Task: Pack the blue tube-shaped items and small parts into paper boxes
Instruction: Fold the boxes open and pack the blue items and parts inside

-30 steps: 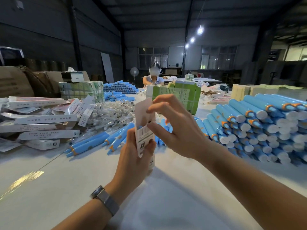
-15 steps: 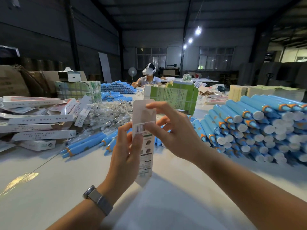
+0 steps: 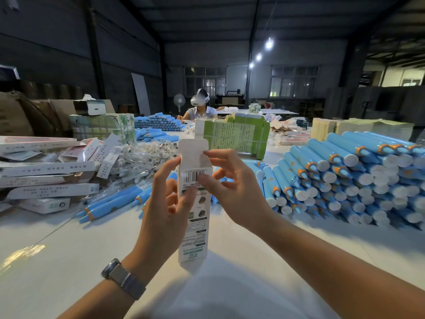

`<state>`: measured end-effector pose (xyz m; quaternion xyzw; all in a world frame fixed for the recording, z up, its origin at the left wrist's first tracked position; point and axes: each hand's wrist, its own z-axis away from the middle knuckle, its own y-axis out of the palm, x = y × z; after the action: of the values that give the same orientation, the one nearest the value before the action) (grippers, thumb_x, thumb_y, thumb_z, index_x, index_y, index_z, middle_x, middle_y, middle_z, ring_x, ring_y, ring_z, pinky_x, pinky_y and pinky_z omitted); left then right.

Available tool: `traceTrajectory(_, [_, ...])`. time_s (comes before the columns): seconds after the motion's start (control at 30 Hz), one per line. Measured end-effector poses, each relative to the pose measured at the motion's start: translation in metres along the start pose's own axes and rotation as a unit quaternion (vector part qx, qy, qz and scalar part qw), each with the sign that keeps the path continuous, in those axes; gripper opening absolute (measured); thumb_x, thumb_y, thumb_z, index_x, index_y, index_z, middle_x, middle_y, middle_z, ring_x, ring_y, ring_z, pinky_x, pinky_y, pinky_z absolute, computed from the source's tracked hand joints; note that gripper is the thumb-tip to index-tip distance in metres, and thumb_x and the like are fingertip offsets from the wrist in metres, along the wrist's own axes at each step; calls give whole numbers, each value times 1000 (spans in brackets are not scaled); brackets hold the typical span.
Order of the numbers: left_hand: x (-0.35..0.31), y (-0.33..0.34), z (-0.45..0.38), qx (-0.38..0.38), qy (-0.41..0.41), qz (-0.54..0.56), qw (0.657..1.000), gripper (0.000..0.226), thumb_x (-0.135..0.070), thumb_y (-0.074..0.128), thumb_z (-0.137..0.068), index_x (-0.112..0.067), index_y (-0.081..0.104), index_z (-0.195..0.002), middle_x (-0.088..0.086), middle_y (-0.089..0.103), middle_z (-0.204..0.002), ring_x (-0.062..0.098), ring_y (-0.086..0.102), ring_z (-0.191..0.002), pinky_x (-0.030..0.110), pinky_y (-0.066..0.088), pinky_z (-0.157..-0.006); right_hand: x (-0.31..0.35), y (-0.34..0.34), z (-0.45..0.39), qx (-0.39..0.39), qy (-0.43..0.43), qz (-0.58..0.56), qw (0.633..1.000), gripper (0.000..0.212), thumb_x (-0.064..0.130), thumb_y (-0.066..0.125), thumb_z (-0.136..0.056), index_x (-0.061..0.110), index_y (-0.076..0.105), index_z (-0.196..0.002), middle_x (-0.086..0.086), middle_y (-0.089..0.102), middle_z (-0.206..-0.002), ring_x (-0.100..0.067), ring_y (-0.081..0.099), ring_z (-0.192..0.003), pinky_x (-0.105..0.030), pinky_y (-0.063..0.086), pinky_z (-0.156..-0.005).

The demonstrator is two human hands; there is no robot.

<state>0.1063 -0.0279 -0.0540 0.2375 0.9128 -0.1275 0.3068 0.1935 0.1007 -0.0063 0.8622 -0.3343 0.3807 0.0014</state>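
- The paper box (image 3: 193, 203) stands upright between both hands above the white table (image 3: 69, 261), its long axis running top to bottom, its top flap (image 3: 192, 150) open and pointing up.
- The left hand (image 3: 164, 217) grips the box at mid-height, fingers curled round its left side.
- The right hand (image 3: 232, 187) pinches the box near the barcode, by the top opening.
- The stack of blue tubes (image 3: 358, 176) lies to the right, nearer the right hand; loose tubes (image 3: 115, 201) and small bagged parts (image 3: 147, 157) lie to the left.
- Compared with a second ago, the box sits lower and straighter, more of its printed face shows, and the flap is raised.
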Motion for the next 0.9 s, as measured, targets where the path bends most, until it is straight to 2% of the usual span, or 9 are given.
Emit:
traceTrajectory(0.07, [0,-1,-1,3,0,-3,1000,49,-47,56,-86,-62,37,-129,-11,72,-110,22,74,-89,55,61,-74,-2,0,1,-2,1,-4,1000,30,44,69,-81,47,56,-108,20,68,-113,-2,57,-73,-28,54,-63])
traceTrajectory(0.17, [-2,-3,-1,22,3,-4,1000,54,-48,56,-87,-63,35,-134,-11,72,-112,24,73,-91,54,61,-74,-3,-1,1,0,7,-13,1000,30,44,71,-80,48,58,-107,17,68,-113,-4,57,-74,-38,57,-65])
traceTrajectory(0.3, [-6,-6,-2,42,30,-21,998,47,-45,53,-91,-63,38,-132,-15,71,-113,19,73,-90,43,62,-72,-3,-3,1,9,5,-24,1000,32,47,71,-75,49,60,-105,18,68,-110,-4,57,-72,-39,56,-64])
traceTrajectory(0.4, [-8,-7,-4,41,55,-44,997,33,-40,49,-95,-55,43,-123,-19,70,-106,14,72,-82,38,61,-66,-1,-1,0,18,-4,-24,1000,31,45,71,-76,53,59,-104,23,66,-106,-2,57,-72,-33,55,-62])
traceTrajectory(0.47, [-8,-7,-3,40,56,-40,997,31,-37,48,-96,-46,43,-124,-19,70,-106,12,72,-83,35,61,-66,0,-1,0,21,-6,-13,1000,29,45,69,-78,50,60,-104,24,65,-102,-1,57,-73,-35,57,-62])
traceTrajectory(0.63, [-6,-6,-2,31,54,-36,997,24,-36,49,-95,-41,45,-119,-17,70,-104,16,72,-82,45,60,-67,3,-2,0,33,-1,7,999,23,35,69,-83,45,60,-101,32,62,-85,-1,58,-75,-36,58,-63])
traceTrajectory(0.77, [-7,-6,-1,19,66,-36,997,27,-37,49,-95,-50,45,-118,-10,69,-93,21,69,-73,49,57,-60,6,-1,1,36,-5,7,999,16,32,69,-81,43,62,-89,19,63,-88,-3,57,-72,-41,56,-65])
traceTrajectory(0.83, [-7,-4,0,15,72,-36,997,27,-37,49,-95,-49,45,-119,-10,69,-91,18,68,-70,46,56,-57,7,-2,1,36,-17,13,999,14,31,69,-81,41,61,-87,8,65,-96,-4,57,-74,-36,54,-65])
traceTrajectory(0.9, [-7,-2,0,15,66,-33,997,27,-37,49,-95,-43,44,-121,-11,70,-93,17,68,-71,43,56,-59,7,-3,1,40,-26,13,999,14,29,69,-82,38,61,-89,7,66,-101,-7,60,-82,-31,52,-68])
